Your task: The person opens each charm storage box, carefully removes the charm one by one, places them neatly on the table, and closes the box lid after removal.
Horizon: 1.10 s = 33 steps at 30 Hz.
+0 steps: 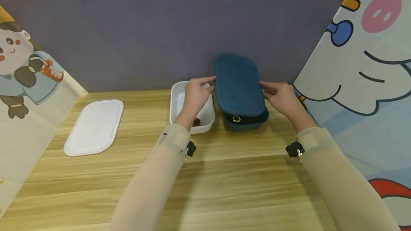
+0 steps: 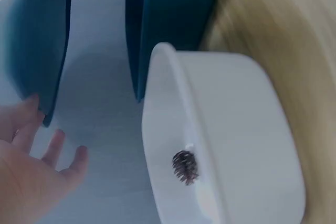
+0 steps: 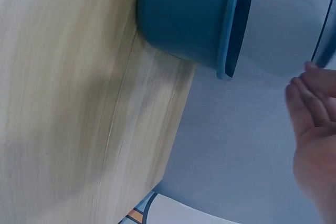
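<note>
A dark blue lid (image 1: 239, 85) is held up between both hands, over a matching blue box (image 1: 245, 126) and apart from its rim. My left hand (image 1: 196, 95) pinches the lid's left edge with thumb and finger; in the left wrist view its other fingers (image 2: 79, 163) spread away. The right hand (image 1: 280, 97) pinches the opposite edge. A small ring-shaped object (image 1: 236, 118) shows inside the blue box, whose other contents are hidden by the lid. Beneath my left forearm stands a white box (image 1: 176, 99) with a pine cone (image 2: 185, 167) in it.
On the left of the wooden table (image 1: 128, 184) lies a white lid (image 1: 94, 127). A grey-purple wall (image 1: 144, 38) rises behind the boxes, and printed cartoon panels (image 1: 363, 81) flank the table on both sides.
</note>
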Each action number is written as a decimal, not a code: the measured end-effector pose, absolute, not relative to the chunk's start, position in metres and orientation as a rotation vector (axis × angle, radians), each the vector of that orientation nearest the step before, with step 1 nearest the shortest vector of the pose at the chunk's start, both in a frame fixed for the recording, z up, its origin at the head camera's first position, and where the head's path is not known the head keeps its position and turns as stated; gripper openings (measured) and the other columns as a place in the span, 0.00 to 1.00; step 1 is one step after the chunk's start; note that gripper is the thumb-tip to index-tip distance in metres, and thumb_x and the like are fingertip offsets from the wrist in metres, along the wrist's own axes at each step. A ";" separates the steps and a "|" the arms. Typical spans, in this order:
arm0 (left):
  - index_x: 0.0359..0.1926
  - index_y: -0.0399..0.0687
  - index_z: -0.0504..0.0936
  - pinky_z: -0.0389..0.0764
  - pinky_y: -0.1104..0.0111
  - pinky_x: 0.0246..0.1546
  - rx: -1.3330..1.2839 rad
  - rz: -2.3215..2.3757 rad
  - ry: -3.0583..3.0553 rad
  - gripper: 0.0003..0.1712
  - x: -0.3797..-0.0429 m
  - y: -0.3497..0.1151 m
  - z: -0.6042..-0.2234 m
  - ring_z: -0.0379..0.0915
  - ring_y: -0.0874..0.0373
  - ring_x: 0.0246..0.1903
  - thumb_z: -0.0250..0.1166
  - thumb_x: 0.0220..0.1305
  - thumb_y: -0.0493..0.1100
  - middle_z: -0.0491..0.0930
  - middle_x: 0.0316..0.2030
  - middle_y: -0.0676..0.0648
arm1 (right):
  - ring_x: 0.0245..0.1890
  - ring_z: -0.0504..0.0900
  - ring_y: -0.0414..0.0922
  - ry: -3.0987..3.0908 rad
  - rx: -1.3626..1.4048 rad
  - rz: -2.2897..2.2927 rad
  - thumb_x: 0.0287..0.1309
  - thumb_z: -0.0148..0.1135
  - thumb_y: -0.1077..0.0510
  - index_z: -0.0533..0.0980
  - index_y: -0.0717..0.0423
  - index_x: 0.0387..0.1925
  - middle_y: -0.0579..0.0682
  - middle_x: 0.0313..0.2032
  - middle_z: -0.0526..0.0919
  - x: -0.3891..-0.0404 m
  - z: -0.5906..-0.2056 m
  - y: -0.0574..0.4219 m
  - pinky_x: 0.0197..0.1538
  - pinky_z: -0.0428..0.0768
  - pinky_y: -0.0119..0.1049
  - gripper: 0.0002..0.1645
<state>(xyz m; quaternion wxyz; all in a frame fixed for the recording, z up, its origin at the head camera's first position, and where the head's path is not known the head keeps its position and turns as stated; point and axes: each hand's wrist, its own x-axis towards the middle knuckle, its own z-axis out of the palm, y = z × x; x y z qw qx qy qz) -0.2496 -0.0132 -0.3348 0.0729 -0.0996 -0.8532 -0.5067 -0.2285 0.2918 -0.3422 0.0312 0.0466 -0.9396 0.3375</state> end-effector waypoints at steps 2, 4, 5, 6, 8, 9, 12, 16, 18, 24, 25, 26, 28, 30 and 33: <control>0.62 0.60 0.88 0.61 0.71 0.14 -0.309 -1.499 -2.533 0.19 -0.249 -0.016 -0.330 0.49 0.59 0.09 0.69 0.74 0.41 0.86 0.62 0.46 | 0.69 0.81 0.58 -2.849 0.160 1.060 0.79 0.58 0.61 0.72 0.48 0.76 0.59 0.73 0.77 -0.226 -0.342 0.292 0.38 0.80 0.34 0.28; 0.61 0.60 0.89 0.64 0.69 0.17 -0.331 -1.466 -2.502 0.17 -0.248 -0.019 -0.327 0.59 0.59 0.10 0.70 0.74 0.42 0.89 0.59 0.48 | 0.70 0.80 0.58 -2.798 0.164 1.087 0.80 0.57 0.61 0.73 0.46 0.76 0.58 0.72 0.77 -0.223 -0.341 0.291 0.31 0.73 0.32 0.28; 0.60 0.60 0.90 0.71 0.69 0.20 -0.346 -1.445 -2.485 0.17 -0.248 -0.020 -0.325 0.69 0.58 0.15 0.70 0.74 0.43 0.90 0.57 0.48 | 0.69 0.80 0.59 -2.765 0.160 1.106 0.79 0.57 0.62 0.74 0.45 0.75 0.58 0.72 0.78 -0.222 -0.339 0.290 0.28 0.70 0.32 0.27; 0.59 0.60 0.90 0.77 0.68 0.26 -0.365 -1.431 -2.467 0.16 -0.248 -0.022 -0.323 0.77 0.56 0.23 0.70 0.74 0.43 0.90 0.56 0.48 | 0.70 0.80 0.58 -2.732 0.151 1.113 0.79 0.55 0.65 0.75 0.44 0.74 0.58 0.72 0.78 -0.221 -0.338 0.289 0.25 0.68 0.33 0.28; 0.58 0.56 0.91 0.85 0.65 0.40 -0.411 -1.426 -2.420 0.15 -0.248 -0.024 -0.320 0.86 0.52 0.40 0.70 0.73 0.43 0.91 0.54 0.48 | 0.51 0.90 0.55 -2.663 0.136 1.080 0.77 0.55 0.66 0.78 0.43 0.71 0.61 0.65 0.84 -0.220 -0.335 0.287 0.22 0.64 0.33 0.28; 0.57 0.54 0.91 0.86 0.63 0.47 -0.428 -1.431 -2.393 0.14 -0.248 -0.026 -0.319 0.86 0.51 0.49 0.71 0.73 0.43 0.91 0.54 0.47 | 0.44 0.90 0.50 -2.622 0.134 1.073 0.77 0.57 0.65 0.81 0.45 0.68 0.62 0.61 0.87 -0.221 -0.333 0.285 0.22 0.64 0.32 0.25; 0.54 0.47 0.92 0.87 0.59 0.56 -0.462 -1.490 -2.317 0.13 -0.248 -0.030 -0.314 0.86 0.49 0.53 0.72 0.71 0.43 0.90 0.52 0.44 | 0.26 0.81 0.32 -2.521 0.142 1.057 0.78 0.61 0.58 0.87 0.51 0.59 0.64 0.50 0.91 -0.221 -0.328 0.280 0.26 0.69 0.26 0.16; 0.53 0.46 0.92 0.89 0.60 0.54 -0.400 -1.621 -2.265 0.15 -0.249 -0.036 -0.309 0.89 0.51 0.51 0.73 0.71 0.46 0.90 0.53 0.44 | 0.33 0.82 0.18 -2.420 0.191 1.225 0.75 0.65 0.49 0.87 0.61 0.56 0.59 0.45 0.93 -0.224 -0.324 0.272 0.43 0.81 0.16 0.21; 0.55 0.49 0.92 0.88 0.62 0.55 -0.340 -1.680 -2.269 0.15 -0.249 -0.038 -0.307 0.89 0.53 0.51 0.73 0.71 0.48 0.91 0.54 0.46 | 0.34 0.86 0.22 -2.382 0.200 1.350 0.75 0.65 0.50 0.85 0.63 0.59 0.51 0.42 0.94 -0.224 -0.321 0.269 0.45 0.85 0.19 0.23; 0.55 0.47 0.92 0.91 0.65 0.43 -0.213 -1.912 -2.214 0.16 -0.247 -0.039 -0.303 0.90 0.55 0.40 0.72 0.72 0.48 0.92 0.50 0.42 | 0.34 0.89 0.32 -2.350 0.146 1.632 0.76 0.64 0.53 0.77 0.64 0.69 0.31 0.36 0.86 -0.223 -0.316 0.259 0.42 0.89 0.26 0.28; 0.54 0.46 0.92 0.92 0.66 0.40 -0.197 -1.944 -2.198 0.16 -0.247 -0.040 -0.304 0.90 0.56 0.37 0.72 0.72 0.47 0.92 0.49 0.41 | 0.34 0.88 0.31 -2.369 0.138 1.643 0.76 0.64 0.54 0.76 0.64 0.70 0.32 0.38 0.86 -0.223 -0.315 0.258 0.42 0.89 0.26 0.28; 0.54 0.44 0.92 0.92 0.66 0.38 -0.179 -1.973 -2.184 0.16 -0.247 -0.040 -0.304 0.89 0.57 0.35 0.72 0.72 0.47 0.92 0.48 0.40 | 0.36 0.88 0.30 -2.395 0.136 1.647 0.76 0.64 0.55 0.75 0.62 0.72 0.35 0.41 0.86 -0.222 -0.314 0.257 0.42 0.89 0.26 0.29; 0.54 0.42 0.91 0.91 0.67 0.34 -0.143 -2.028 -2.160 0.16 -0.246 -0.042 -0.306 0.87 0.59 0.31 0.72 0.72 0.46 0.91 0.47 0.38 | 0.39 0.88 0.30 -2.452 0.145 1.644 0.76 0.64 0.57 0.73 0.56 0.75 0.43 0.48 0.86 -0.220 -0.311 0.254 0.45 0.90 0.29 0.30; 0.55 0.42 0.91 0.91 0.66 0.33 -0.116 -2.064 -2.158 0.16 -0.247 -0.045 -0.309 0.86 0.60 0.30 0.71 0.73 0.45 0.90 0.47 0.38 | 0.43 0.88 0.29 -2.509 0.169 1.632 0.76 0.63 0.58 0.70 0.50 0.77 0.52 0.55 0.84 -0.218 -0.309 0.252 0.49 0.90 0.33 0.32; 0.61 0.44 0.88 0.92 0.64 0.36 -0.111 -2.089 -2.214 0.18 -0.248 -0.051 -0.312 0.86 0.59 0.33 0.69 0.74 0.43 0.89 0.50 0.38 | 0.45 0.87 0.30 -2.566 0.183 1.643 0.77 0.62 0.57 0.66 0.46 0.80 0.59 0.61 0.82 -0.217 -0.305 0.250 0.52 0.91 0.38 0.35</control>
